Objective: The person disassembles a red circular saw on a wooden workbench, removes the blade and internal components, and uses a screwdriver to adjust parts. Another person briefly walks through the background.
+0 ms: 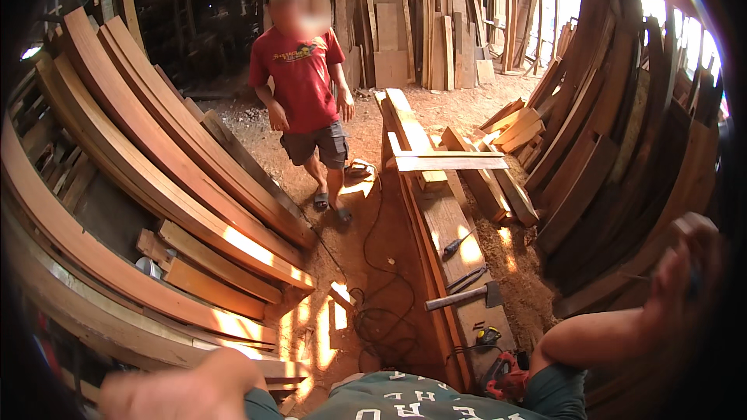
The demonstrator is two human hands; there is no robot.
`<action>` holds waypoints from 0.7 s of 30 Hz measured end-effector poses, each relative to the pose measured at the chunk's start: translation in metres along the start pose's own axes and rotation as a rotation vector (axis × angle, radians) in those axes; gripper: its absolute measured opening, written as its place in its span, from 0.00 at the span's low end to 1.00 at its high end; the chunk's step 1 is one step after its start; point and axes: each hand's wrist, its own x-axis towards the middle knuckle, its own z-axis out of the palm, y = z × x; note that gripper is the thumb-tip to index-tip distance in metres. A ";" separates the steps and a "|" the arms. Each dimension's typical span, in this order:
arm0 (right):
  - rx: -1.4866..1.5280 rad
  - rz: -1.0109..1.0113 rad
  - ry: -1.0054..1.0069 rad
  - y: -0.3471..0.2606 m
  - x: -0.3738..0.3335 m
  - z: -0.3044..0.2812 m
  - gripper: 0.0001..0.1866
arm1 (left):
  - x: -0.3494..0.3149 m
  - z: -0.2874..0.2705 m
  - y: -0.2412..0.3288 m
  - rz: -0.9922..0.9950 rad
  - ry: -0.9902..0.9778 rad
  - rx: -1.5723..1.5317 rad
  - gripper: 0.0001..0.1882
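Observation:
My left hand (175, 385) is at the lower left, smeared by motion, beside the ends of the stacked boards. Its fingers cannot be made out. Raised at the right edge is my right hand (681, 272), fingers curled around something dark and bluish that is mostly hidden. Below and left of it, a long plank bench (475, 307) bears a hatchet (459, 298) with a pale handle, a dark slim tool (465, 280), a dark-handled tool (455, 246) and a yellow and black tape measure (488, 335). A red power tool (507, 375) sits near my right forearm.
A person in a red shirt (299, 70) stands ahead, left of the bench. Long boards (171, 163) lean along the left, and more planks (591, 186) line the right. A black cord (387, 319) coils on the floor. A wood piece (451, 161) crosses the bench's far end.

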 end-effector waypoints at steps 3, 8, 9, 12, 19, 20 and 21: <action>0.171 0.386 -0.293 0.011 0.023 0.107 0.40 | -0.098 -0.037 0.003 -0.815 -0.663 0.644 0.21; -0.168 0.896 -0.523 0.223 0.017 0.132 0.47 | -0.270 -0.084 0.053 -1.746 -1.840 0.238 0.37; -0.191 0.931 -0.502 0.250 0.014 0.122 0.48 | -0.288 -0.087 0.068 -1.718 -1.808 0.178 0.37; 0.003 0.996 -0.423 0.219 0.007 0.114 0.40 | -0.308 -0.091 0.096 -1.716 -1.674 0.023 0.37; 0.969 0.876 -0.633 -0.054 -0.122 0.145 0.23 | -0.296 0.019 0.094 -1.958 -0.987 -0.577 0.41; 1.058 0.871 -0.764 -0.073 -0.152 0.144 0.21 | -0.293 0.042 0.092 -1.870 -0.974 -0.698 0.42; 1.085 0.894 -0.886 -0.095 -0.171 0.140 0.16 | -0.288 0.062 0.094 -1.890 -0.914 -0.810 0.38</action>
